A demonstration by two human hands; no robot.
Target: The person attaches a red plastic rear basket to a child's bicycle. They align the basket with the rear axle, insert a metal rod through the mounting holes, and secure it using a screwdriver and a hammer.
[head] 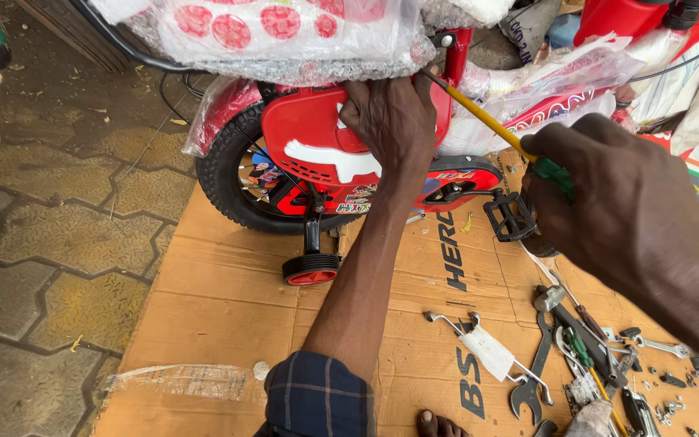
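Observation:
A small red children's bicycle wrapped in bubble plastic stands on a flattened cardboard sheet. My left hand presses on the top of its red chain guard, fingers curled at the frame. My right hand grips the green handle of a screwdriver; its yellow shaft slants up-left to the frame just beside my left hand. Below the guard are the black rear tyre, a small training wheel and a black pedal.
Spanners, screwdrivers and small loose parts lie on the cardboard at lower right. Paving stones stretch to the left. A strip of clear plastic wrap lies at the cardboard's near edge. A bare toe shows at the bottom.

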